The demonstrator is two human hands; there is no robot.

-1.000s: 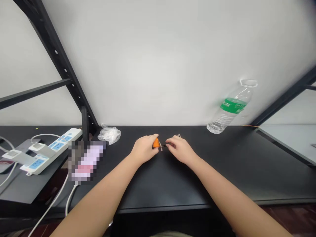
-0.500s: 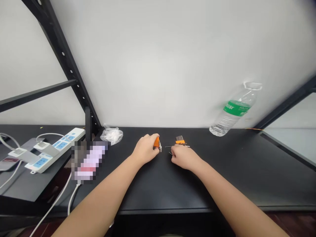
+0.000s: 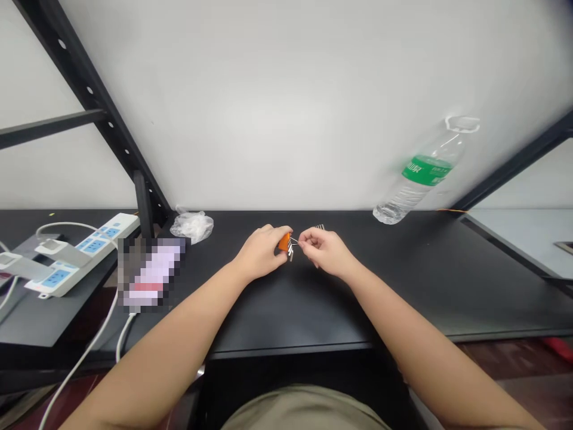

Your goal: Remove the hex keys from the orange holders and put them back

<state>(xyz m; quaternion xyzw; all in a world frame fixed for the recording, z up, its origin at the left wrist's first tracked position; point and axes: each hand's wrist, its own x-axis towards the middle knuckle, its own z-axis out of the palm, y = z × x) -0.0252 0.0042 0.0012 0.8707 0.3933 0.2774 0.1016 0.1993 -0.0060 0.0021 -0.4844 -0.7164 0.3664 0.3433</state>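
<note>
My left hand [image 3: 263, 252] is closed around an orange hex key holder [image 3: 284, 242] above the black tabletop. Several silver hex keys [image 3: 290, 249] stick out of the holder on its right side. My right hand [image 3: 329, 252] pinches a thin hex key [image 3: 294, 241] between thumb and fingertips, its end close to the holder; whether it sits in a slot is too small to tell. Just behind the right hand, the dark tips of a second set of hex keys [image 3: 320, 227] show, the rest of it covered by the hand.
A crumpled clear plastic bag [image 3: 192, 226] lies at the back left, near a pixelated phone [image 3: 152, 275] on a white cable. Farther left is a white power strip [image 3: 89, 254] with plugs. A water bottle [image 3: 416, 173] leans against the wall at right. Black frame posts [image 3: 143, 203] flank the table.
My right hand has moved left, bringing the hex key up to the holder in my left hand, and now covers most of the second set. The camera view has tilted downward.
</note>
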